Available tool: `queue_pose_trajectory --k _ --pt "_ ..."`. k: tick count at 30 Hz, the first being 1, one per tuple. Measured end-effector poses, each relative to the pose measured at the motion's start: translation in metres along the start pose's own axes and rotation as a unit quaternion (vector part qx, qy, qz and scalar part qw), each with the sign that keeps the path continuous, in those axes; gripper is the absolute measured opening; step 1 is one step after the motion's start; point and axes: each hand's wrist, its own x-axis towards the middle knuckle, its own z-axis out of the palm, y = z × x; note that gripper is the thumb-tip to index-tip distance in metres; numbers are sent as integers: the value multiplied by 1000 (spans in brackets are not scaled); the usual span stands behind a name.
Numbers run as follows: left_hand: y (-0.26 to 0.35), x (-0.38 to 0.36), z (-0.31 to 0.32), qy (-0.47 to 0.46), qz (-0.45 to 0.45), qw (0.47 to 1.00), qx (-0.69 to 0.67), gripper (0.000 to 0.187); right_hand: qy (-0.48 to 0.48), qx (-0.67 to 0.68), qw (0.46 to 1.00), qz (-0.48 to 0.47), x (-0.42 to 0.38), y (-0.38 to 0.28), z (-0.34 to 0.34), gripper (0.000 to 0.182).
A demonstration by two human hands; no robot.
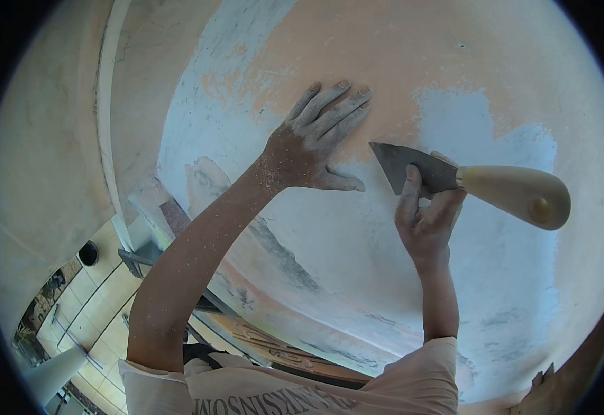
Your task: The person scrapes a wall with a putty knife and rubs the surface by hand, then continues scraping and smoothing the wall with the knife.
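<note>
My left hand [319,138] lies against the wall [302,228], fingers stretched out and thumb spread, with pale dust on the skin. It holds nothing. My right hand [430,214] grips a putty knife [413,166] by its metal blade, thumb on the near face. The knife's wooden handle [516,194] points right and its blade's tip points left, toward my left hand. Patches of white and peach-coloured coating cover the wall around both hands, with grey scuffed streaks lower down.
A pale vertical strip [107,104] runs along the wall at the left. Below it are floor tiles [101,270] and a small black container [89,253]. A carved wooden piece [288,349] shows below the wall, near my shirt. Dark edges stand at the far right.
</note>
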Motion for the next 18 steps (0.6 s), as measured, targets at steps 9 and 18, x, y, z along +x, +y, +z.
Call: queue_pose_trajectory --k 9,18 --pt "-1 -1 1 -6 1 1000 0 99 8 -40 999 -4 18 -6 -17 43" --pt "-1 -1 -1 -4 -4 1000 -4 100 87 109 979 146 16 -1 -9 54"
